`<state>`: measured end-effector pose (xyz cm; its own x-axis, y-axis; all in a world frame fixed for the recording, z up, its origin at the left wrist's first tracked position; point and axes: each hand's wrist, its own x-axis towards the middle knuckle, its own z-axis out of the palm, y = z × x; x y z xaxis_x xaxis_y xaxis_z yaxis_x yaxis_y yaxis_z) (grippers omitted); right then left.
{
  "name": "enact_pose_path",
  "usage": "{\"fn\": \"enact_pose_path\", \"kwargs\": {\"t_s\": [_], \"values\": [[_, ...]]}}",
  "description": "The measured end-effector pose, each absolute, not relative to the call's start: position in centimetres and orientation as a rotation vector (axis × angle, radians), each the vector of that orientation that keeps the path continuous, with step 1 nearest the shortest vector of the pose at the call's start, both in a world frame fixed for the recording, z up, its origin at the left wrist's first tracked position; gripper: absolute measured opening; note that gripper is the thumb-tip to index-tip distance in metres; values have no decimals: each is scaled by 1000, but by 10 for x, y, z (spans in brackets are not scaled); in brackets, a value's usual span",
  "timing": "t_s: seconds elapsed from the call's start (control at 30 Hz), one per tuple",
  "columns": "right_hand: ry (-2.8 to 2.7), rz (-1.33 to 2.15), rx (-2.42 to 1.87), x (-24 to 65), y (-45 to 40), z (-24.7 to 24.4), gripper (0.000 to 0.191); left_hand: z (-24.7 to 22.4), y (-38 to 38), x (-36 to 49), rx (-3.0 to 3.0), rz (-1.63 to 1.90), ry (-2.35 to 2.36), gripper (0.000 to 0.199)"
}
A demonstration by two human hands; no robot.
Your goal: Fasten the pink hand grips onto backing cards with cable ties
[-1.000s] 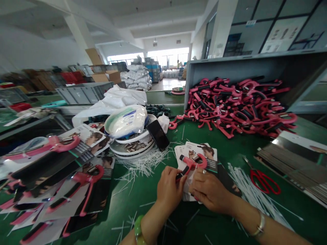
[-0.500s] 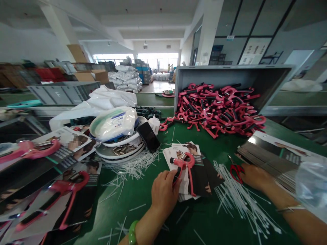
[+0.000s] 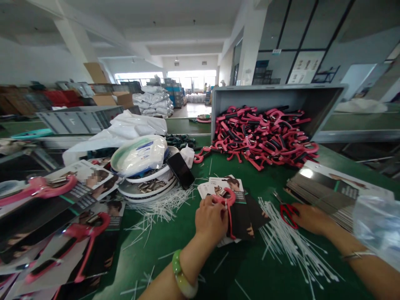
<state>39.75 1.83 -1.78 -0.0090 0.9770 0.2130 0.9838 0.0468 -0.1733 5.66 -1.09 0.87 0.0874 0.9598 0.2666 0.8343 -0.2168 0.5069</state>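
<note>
My left hand (image 3: 211,221) is closed at the left side of a pink-and-black hand grip exerciser (image 3: 230,199), covering its left handle. Something small and white shows at my fingertips, too small to tell. Beneath the exerciser lie printed backing cards (image 3: 245,218) in a small stack. Over to the right, my right hand (image 3: 312,218) has its fingers at the handles of red scissors (image 3: 289,216), whose blades point away to the left. White cable ties (image 3: 287,241) are spread between the cards and my right hand.
A tipped grey crate (image 3: 325,110) spills pink exercisers (image 3: 259,137) at the back. Carded exercisers (image 3: 78,239) pile up on the left. Stacked bowls (image 3: 146,191) and a phone (image 3: 181,171) sit near cut tie ends (image 3: 159,206). More cards (image 3: 328,191) lie right.
My left hand has moved up and right, from the exerciser's left handle toward its head. My right hand stays at the scissors, which have turned slightly. The whole view has shifted a little.
</note>
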Motion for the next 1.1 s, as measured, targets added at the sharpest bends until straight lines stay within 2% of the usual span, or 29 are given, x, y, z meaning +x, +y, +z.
{"fn": "enact_pose_path", "kwargs": {"t_s": [0.2,0.33,0.43,0.5,0.67,0.8,0.87,1.0,1.1], "values": [[-2112,137,-2036,403,18,-12,21,-1,-6,49,1913,922,1612,16],[-2036,147,-2111,404,13,-2,15,-4,-6,46,1926,963,1558,16],[-1947,183,-2046,396,9,8,10,-5,-6,46,1929,998,1536,15],[-1865,274,-1945,384,6,14,15,-6,-7,46,1929,1031,1524,15],[-1747,633,-1595,338,-1,24,36,-7,-8,44,1918,1050,1484,14],[-1545,1239,-1477,294,-9,33,46,-10,-8,43,1896,1074,1467,14],[-1551,1393,-1449,277,-13,35,51,-11,-7,42,1881,1087,1458,13],[-1838,1262,-1540,256,-19,35,61,-10,-6,41,1848,1077,1428,14],[-2144,964,-1594,251,-28,36,59,-9,-7,41,1829,1083,1421,16]]}}
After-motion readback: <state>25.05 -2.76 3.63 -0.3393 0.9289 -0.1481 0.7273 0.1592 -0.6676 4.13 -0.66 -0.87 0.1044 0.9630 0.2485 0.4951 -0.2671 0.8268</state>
